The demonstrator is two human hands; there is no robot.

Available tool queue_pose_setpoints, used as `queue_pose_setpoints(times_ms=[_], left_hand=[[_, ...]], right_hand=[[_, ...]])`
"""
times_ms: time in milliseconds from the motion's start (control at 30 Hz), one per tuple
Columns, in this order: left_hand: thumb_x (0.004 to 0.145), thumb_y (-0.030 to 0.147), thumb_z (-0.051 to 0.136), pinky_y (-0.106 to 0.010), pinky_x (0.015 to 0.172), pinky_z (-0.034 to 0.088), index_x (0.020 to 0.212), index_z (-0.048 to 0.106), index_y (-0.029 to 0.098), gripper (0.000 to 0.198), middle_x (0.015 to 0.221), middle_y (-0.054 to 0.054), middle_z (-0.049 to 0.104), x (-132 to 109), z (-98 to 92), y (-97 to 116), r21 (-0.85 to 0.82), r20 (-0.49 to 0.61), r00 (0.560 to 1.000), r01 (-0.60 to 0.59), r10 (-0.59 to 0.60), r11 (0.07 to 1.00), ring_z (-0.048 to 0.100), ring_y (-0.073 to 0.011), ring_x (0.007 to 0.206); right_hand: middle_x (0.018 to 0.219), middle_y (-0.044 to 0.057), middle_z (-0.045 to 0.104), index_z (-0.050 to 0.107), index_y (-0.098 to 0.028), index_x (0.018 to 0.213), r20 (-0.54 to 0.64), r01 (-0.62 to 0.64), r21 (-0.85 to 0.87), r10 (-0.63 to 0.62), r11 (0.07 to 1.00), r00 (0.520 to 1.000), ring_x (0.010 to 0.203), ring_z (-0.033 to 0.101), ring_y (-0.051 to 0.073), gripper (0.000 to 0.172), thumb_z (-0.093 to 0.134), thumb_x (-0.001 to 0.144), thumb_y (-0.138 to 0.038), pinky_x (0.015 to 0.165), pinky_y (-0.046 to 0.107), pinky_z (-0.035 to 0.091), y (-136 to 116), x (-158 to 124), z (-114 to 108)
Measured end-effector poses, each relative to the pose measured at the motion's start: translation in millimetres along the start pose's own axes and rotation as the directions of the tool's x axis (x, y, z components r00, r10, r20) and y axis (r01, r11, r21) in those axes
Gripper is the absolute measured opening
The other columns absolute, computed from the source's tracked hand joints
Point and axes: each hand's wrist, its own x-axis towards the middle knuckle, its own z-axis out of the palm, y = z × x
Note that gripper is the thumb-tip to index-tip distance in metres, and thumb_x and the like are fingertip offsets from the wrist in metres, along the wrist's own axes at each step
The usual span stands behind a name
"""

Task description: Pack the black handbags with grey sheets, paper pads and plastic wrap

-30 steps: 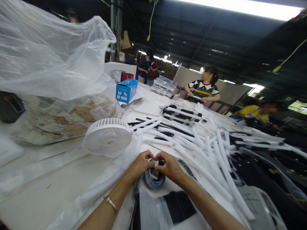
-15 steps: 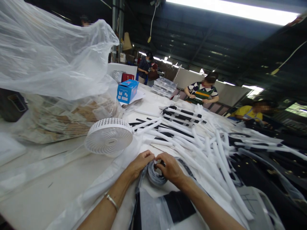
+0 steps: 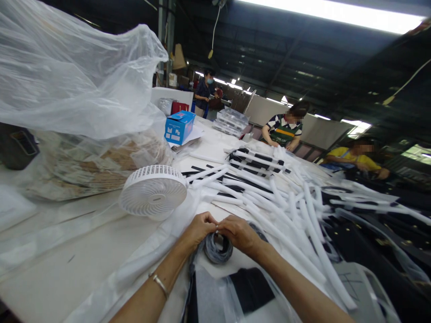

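Observation:
A grey-black coiled strap [image 3: 218, 254], seemingly wrapped in clear plastic, stands with its round opening facing me. At its upper rim my left hand [image 3: 202, 226] pinches with thumb and fingers together. My right hand [image 3: 237, 232] meets it there, fingers bent over the top of the coil. The fingertips of both hands touch or nearly touch, and what lies between them is too small to make out. Just below the coil lies a flat black piece [image 3: 254, 289] under clear plastic.
A white fan [image 3: 153, 193] stands left of my hands. White wrapped strips [image 3: 269, 197] lie heaped to the right, beside dark material [image 3: 367, 251]. Behind are a blue box [image 3: 180, 128] and a large plastic-covered bundle [image 3: 101, 166]. Co-workers [image 3: 284, 128] work across the table.
My right hand's fingers have come out of the coil's opening and now lie over its top rim, closer to my left fingertips. The opening shows more fully.

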Motion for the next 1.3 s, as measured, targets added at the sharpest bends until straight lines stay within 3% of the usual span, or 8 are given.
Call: queue_pose_setpoints(times_ms=[167,333,633,800,900,1033,1200,1300], left_hand=[[0.053,0.018,0.066,-0.025,0.055,0.043,0.067,0.060,0.017,0.015,0.061,0.001,0.063,-3.3,3.1,2.1,0.050,0.044,0.999,0.010,-0.012,0.999,0.058,-0.0144,0.057],[0.055,0.018,0.064,-0.023,0.051,0.038,0.066,0.059,0.017,0.012,0.057,0.003,0.061,-4.9,5.5,0.4,0.079,0.115,0.993,0.019,-0.028,0.997,0.054,-0.0126,0.053],[0.057,0.021,0.069,-0.024,0.055,0.039,0.067,0.059,0.016,0.015,0.062,0.002,0.063,-4.8,6.8,-5.5,0.078,0.174,0.985,-0.018,0.004,0.997,0.056,-0.0123,0.057],[0.055,0.018,0.069,-0.022,0.055,0.039,0.074,0.060,0.016,0.021,0.065,0.002,0.064,-3.5,7.5,-3.9,0.074,0.138,0.989,-0.053,0.042,0.996,0.055,-0.0111,0.058],[0.055,0.017,0.064,-0.022,0.054,0.039,0.074,0.060,0.017,0.019,0.067,0.001,0.066,-4.6,7.4,1.6,0.083,0.123,0.991,-0.063,0.052,0.995,0.055,-0.0111,0.057],[0.054,0.019,0.062,-0.024,0.058,0.044,0.076,0.059,0.018,0.022,0.080,-0.005,0.073,-7.1,6.7,9.3,0.096,0.118,0.992,-0.051,0.040,0.994,0.061,-0.0141,0.063],[0.056,0.023,0.066,-0.025,0.062,0.046,0.075,0.059,0.018,0.021,0.080,-0.005,0.073,-7.4,4.3,13.3,0.151,0.082,0.996,-0.040,0.027,0.988,0.063,-0.0158,0.068],[0.056,0.027,0.069,-0.026,0.063,0.047,0.075,0.059,0.019,0.023,0.080,-0.004,0.073,-7.6,3.3,17.9,0.162,0.083,0.996,-0.025,0.012,0.986,0.063,-0.0163,0.068]], right_hand=[[0.074,0.001,0.073,0.075,-0.020,0.074,0.073,-0.137,0.075,0.132,0.988,0.989,0.070,0.065,0.017,0.006,0.079,0.073,-0.016,0.066,0.025,0.046,1.4,9.7,-14.4],[0.056,-0.005,0.066,0.070,-0.019,0.063,0.190,-0.288,0.150,0.259,0.946,0.947,0.053,0.060,0.013,0.021,0.089,0.055,-0.024,0.045,0.020,0.038,5.7,17.6,-21.6],[0.052,-0.007,0.061,0.064,-0.019,0.060,0.290,-0.430,0.328,0.344,0.841,0.893,0.048,0.051,0.010,0.028,0.088,0.047,-0.025,0.044,0.021,0.032,6.6,15.1,-24.1],[0.057,-0.004,0.064,0.064,-0.018,0.063,0.307,-0.485,0.521,0.376,0.702,0.874,0.051,0.054,0.011,0.027,0.085,0.049,-0.028,0.051,0.024,0.042,10.3,11.5,-20.2],[0.063,-0.001,0.067,0.065,-0.018,0.069,0.254,-0.477,0.559,0.408,0.678,0.877,0.056,0.058,0.014,0.023,0.080,0.055,-0.030,0.055,0.027,0.046,6.3,8.4,-23.1],[0.080,0.001,0.070,0.069,-0.019,0.081,0.009,-0.408,0.564,0.489,0.718,0.872,0.076,0.064,0.017,0.021,0.075,0.065,-0.030,0.072,0.029,0.049,-10.0,-13.6,-48.3],[0.085,0.003,0.073,0.071,-0.020,0.087,-0.181,-0.528,0.435,0.645,0.730,0.742,0.082,0.066,0.021,0.025,0.070,0.075,-0.042,0.078,0.031,0.049,-28.7,-104.2,-109.7],[0.086,0.004,0.073,0.072,-0.022,0.089,-0.289,-0.723,0.351,0.803,0.595,0.521,0.083,0.066,0.023,0.033,0.071,0.073,-0.050,0.078,0.032,0.049,-28.5,-190.4,-143.0]])
